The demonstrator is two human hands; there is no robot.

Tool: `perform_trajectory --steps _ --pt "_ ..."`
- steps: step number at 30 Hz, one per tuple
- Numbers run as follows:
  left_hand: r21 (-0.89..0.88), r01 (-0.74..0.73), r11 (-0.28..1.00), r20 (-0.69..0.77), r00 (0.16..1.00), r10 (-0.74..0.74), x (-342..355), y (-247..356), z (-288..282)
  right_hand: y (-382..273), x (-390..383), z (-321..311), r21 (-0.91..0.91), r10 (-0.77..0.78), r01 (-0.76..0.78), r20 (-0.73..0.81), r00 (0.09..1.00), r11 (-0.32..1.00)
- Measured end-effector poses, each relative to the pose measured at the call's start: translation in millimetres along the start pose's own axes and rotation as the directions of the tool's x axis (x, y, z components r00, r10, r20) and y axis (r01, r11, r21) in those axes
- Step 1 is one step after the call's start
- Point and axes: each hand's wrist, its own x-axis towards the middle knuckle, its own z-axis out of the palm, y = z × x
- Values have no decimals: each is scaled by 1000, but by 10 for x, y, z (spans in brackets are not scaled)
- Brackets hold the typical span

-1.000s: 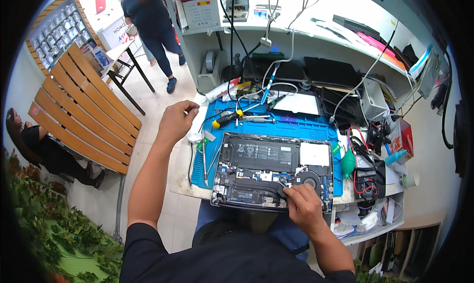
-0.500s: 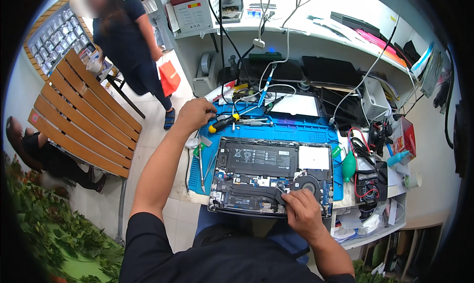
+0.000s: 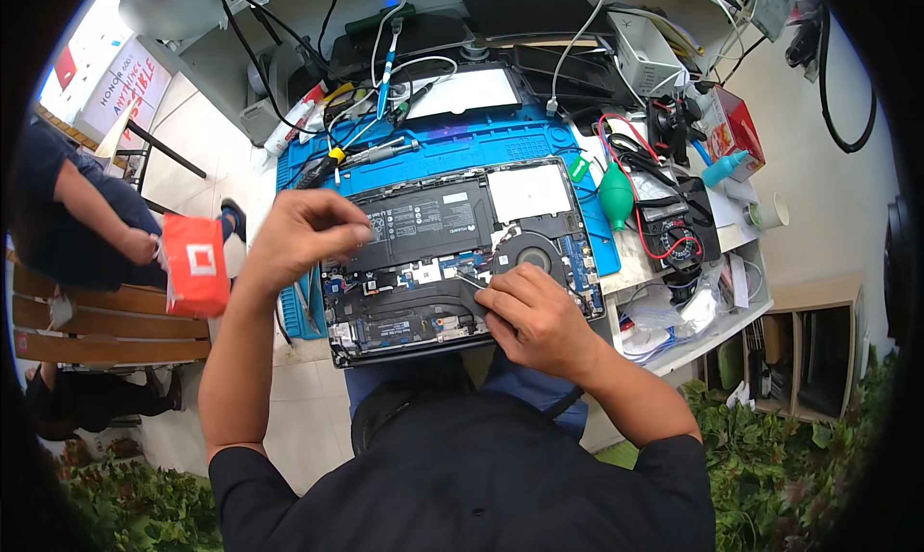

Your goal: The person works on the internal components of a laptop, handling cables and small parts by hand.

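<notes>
An opened laptop [image 3: 452,307] lies in front of me, its black battery [image 3: 423,220], boards and round fan [image 3: 527,256] bare. Over the fan's near edge, my right hand [image 3: 539,316] is closed on a small dark tool with a thin pale tip, perhaps tweezers; its tip points at the middle of the board. My left hand [image 3: 313,236] hovers above the laptop's left corner, thumb and fingers drawn together. Whatever is between them, if anything, I cannot make out. Beyond it, a yellow-and-black screwdriver [image 3: 320,167] rests on the blue mat [image 3: 443,146].
Right of the laptop stand a green air blower [image 3: 616,196], a multimeter [image 3: 669,232] with red leads and a blue bottle [image 3: 724,167]. Cables hang over the mat's far side. An open drawer [image 3: 712,311] holds plastic bags. At left, a person carries a red bag [image 3: 195,265].
My left hand has come from the tools at the mat's far left back over the laptop. My right hand stays by the fan with its tool. The view has tilted downward and turned right.
</notes>
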Motion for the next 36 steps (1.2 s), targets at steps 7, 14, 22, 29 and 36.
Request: perform_trajectory --steps 7,14,22,29,36 --pt "-163 116 980 184 979 -85 17 6 664 -11 259 -189 317 277 -283 62 959 906" --pt "-280 80 957 147 988 -39 -32 60 789 204 434 12 710 493 -646 470 732 282" --pt "399 -538 742 84 828 555 -25 66 827 288 472 54 728 485 -681 571 663 74" --pt "439 -485 756 141 868 476 69 -133 835 211 472 -54 393 522 -573 238 819 720" --pt "322 -267 908 86 964 253 104 97 793 352 410 11 539 555 -674 395 732 505"
